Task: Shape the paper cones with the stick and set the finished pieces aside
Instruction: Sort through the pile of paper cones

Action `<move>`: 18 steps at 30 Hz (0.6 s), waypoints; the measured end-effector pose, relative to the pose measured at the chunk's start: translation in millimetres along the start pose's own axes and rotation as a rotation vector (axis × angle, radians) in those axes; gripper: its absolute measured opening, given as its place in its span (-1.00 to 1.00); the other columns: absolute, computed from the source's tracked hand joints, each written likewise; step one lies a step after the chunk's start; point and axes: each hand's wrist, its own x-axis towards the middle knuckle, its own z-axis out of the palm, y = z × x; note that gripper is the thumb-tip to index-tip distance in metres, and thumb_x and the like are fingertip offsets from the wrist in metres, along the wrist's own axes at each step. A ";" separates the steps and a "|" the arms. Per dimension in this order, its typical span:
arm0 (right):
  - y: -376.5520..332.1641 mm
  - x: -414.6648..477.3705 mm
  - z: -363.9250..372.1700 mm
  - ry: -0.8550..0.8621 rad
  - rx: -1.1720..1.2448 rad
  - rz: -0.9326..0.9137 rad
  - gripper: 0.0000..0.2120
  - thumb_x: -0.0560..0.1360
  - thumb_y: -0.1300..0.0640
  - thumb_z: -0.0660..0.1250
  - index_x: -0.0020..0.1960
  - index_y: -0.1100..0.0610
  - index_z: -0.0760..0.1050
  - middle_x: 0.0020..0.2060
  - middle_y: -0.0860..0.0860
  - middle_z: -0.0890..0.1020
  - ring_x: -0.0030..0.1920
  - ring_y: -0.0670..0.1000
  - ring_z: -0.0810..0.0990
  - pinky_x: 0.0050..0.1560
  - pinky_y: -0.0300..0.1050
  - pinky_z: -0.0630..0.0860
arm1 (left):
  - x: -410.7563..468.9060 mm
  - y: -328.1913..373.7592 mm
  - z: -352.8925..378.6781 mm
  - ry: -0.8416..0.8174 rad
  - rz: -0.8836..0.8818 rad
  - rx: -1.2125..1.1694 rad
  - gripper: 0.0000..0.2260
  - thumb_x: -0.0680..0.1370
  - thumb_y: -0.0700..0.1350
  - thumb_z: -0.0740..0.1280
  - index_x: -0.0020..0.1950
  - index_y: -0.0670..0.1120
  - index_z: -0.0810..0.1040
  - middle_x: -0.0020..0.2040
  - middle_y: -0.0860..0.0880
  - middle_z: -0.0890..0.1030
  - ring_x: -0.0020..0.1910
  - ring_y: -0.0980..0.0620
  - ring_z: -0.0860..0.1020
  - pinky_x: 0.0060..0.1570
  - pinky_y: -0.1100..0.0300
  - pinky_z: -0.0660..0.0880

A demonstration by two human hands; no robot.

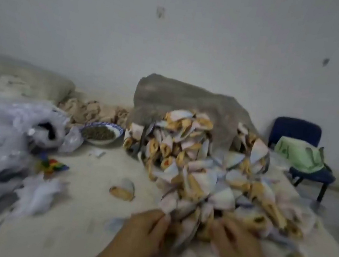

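A big heap of paper cones (202,167), pale with orange insides, spreads from the middle of the surface to the right. My left hand (143,227) and my right hand (233,237) are both at the heap's near edge, fingers curled into the cones there. The frame is blurred, so which cone each hand grips is unclear. One loose cone (123,189) lies apart, left of the heap. No stick is visible.
A blue-rimmed bowl (102,133) of dark grains stands behind the loose cone. Clear plastic bags (4,133) pile up at the left, a coloured wrapper (54,165) beside them. A grey sack (189,103) backs the heap. A blue chair (304,151) with a green bag stands at the right.
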 end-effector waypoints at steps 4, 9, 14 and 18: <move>4.3 -16.3 20.8 0.149 0.123 -0.116 -0.76 0.53 0.03 0.21 -0.25 0.13 0.43 -0.38 0.02 0.52 -0.32 -0.04 0.47 -0.35 -0.24 0.34 | -11.7 1.8 2.9 0.101 0.056 0.099 -0.78 0.65 -0.02 0.21 -0.14 0.02 0.57 -0.18 0.06 0.60 -0.20 0.14 0.53 -0.22 0.30 0.41; 0.3 -11.0 62.4 -0.079 -0.172 -0.209 -0.56 0.58 0.03 0.17 0.44 0.01 0.25 0.33 0.05 0.37 0.30 0.06 0.37 0.26 0.00 0.38 | -7.0 6.1 20.6 0.085 0.133 0.362 -0.57 0.62 -0.09 0.23 0.50 -0.03 0.29 0.48 -0.10 0.27 0.38 -0.14 0.32 0.32 0.02 0.33; 7.0 -4.7 88.0 0.039 -0.234 -0.186 -0.44 0.56 -0.01 0.20 0.50 -0.02 0.10 0.39 0.12 0.28 0.36 0.16 0.27 0.28 0.07 0.35 | 0.5 -1.8 33.7 0.101 0.100 0.377 -0.61 0.63 -0.22 0.17 0.47 -0.14 0.31 0.34 -0.20 0.43 0.25 -0.14 0.45 0.23 0.04 0.39; 16.7 15.9 85.7 0.079 -0.078 -0.047 -0.42 0.52 -0.17 0.23 0.45 0.02 0.18 0.35 0.10 0.39 0.32 0.13 0.35 0.17 0.05 0.43 | 16.2 -0.3 33.2 0.219 0.146 0.254 -0.79 0.62 -0.19 0.25 0.23 -0.17 0.54 0.18 -0.15 0.57 0.16 -0.11 0.51 0.13 0.13 0.40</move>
